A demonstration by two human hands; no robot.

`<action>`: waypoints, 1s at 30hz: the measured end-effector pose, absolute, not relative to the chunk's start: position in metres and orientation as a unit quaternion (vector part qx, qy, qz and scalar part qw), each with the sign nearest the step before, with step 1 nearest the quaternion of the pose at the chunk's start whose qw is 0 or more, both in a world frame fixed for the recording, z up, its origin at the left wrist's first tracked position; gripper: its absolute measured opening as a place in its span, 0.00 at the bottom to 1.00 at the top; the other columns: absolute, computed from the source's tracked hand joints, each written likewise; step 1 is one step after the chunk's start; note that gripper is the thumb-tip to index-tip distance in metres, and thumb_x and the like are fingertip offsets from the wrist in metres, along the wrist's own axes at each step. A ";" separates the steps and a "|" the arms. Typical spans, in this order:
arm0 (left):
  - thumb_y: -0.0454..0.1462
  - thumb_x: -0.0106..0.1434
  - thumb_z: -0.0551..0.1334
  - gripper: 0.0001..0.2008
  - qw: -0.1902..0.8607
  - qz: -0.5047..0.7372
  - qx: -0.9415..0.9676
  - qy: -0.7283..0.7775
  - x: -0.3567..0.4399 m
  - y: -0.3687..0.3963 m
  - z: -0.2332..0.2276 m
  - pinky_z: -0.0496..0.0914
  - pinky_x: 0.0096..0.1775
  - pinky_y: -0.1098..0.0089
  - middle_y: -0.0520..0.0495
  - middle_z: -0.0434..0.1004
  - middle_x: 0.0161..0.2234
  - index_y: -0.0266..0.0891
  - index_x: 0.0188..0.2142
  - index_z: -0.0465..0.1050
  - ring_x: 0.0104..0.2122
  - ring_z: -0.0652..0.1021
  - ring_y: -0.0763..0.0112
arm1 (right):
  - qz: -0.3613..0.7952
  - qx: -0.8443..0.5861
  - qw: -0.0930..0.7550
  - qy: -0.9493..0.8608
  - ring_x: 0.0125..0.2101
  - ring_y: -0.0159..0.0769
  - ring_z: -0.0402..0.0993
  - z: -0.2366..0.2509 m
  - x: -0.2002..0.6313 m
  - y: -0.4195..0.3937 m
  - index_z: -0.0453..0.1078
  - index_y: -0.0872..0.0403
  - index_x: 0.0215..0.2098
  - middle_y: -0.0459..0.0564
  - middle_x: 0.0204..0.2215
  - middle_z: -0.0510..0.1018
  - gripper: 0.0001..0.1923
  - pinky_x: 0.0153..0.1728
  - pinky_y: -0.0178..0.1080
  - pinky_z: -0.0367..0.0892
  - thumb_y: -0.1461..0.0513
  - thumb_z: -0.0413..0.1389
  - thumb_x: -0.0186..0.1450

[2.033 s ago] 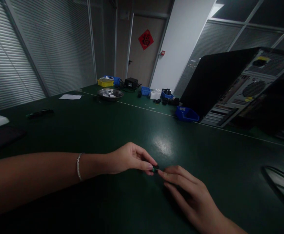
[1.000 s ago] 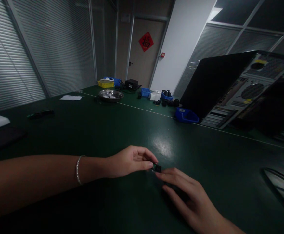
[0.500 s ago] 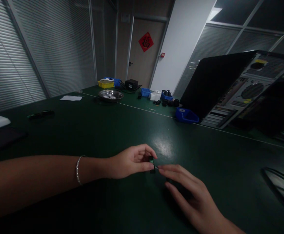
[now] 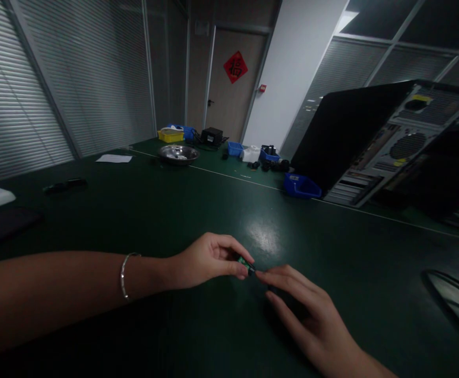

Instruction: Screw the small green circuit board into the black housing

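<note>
Low over a dark green table (image 4: 166, 210), a person's two bare hands meet around a small green-and-black part (image 4: 245, 263). That left hand (image 4: 208, 261), its wrist ringed by a thin silver bracelet (image 4: 124, 275), pinches the part between thumb and forefinger, holding it just above the tabletop. Reaching in from the lower right, the right hand (image 4: 308, 315) has its fingers stretched out and loosely spread, and its forefinger tip touches the end of the part; it grips nothing. What the part is cannot be made out in the dim light.

Beyond the hands, a patch of glare lies on the table surface. Farther back a round metal bowl (image 4: 178, 153) sits near a white sheet of paper (image 4: 113, 158), and a dark slim object (image 4: 64, 185) lies toward the left edge. A yellow bin (image 4: 170, 135) and a black box (image 4: 211, 136) stand at the far end, near several blue bins (image 4: 235, 148), with one more blue bin (image 4: 300, 186) just beside an open computer case (image 4: 387, 142) that lies tilted at the right, its rear panel and vents facing the camera. A door (image 4: 229, 84) in the back wall carries a red diamond-shaped decoration (image 4: 236, 66), and closed blinds (image 4: 56, 79) cover the glass partitions on the left.
</note>
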State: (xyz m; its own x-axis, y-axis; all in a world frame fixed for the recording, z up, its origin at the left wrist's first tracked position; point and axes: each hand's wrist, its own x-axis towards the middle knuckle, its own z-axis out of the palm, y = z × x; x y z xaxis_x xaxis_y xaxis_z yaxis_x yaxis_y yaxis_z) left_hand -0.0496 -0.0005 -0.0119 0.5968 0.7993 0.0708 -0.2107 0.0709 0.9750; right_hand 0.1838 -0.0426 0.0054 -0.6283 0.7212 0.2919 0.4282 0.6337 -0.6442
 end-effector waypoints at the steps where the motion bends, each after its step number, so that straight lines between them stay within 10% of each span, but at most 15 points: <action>1: 0.32 0.54 0.69 0.12 0.679 0.374 0.576 0.257 -0.049 -0.001 -0.011 0.73 0.41 0.69 0.49 0.75 0.34 0.33 0.39 0.77 0.34 0.79 0.73 | 0.267 -0.334 0.270 -0.863 0.43 0.32 0.72 0.005 0.184 -0.043 0.64 0.46 0.56 0.50 0.45 0.73 0.20 0.42 0.33 0.71 0.68 0.50 0.68; 30: 0.35 0.55 0.69 0.14 0.719 0.332 0.540 0.283 -0.049 0.001 -0.006 0.72 0.39 0.69 0.48 0.78 0.31 0.34 0.41 0.75 0.31 0.79 0.74 | 0.244 -0.330 0.285 -0.866 0.44 0.32 0.73 0.004 0.186 -0.042 0.62 0.45 0.56 0.49 0.46 0.74 0.21 0.44 0.33 0.70 0.69 0.50 0.68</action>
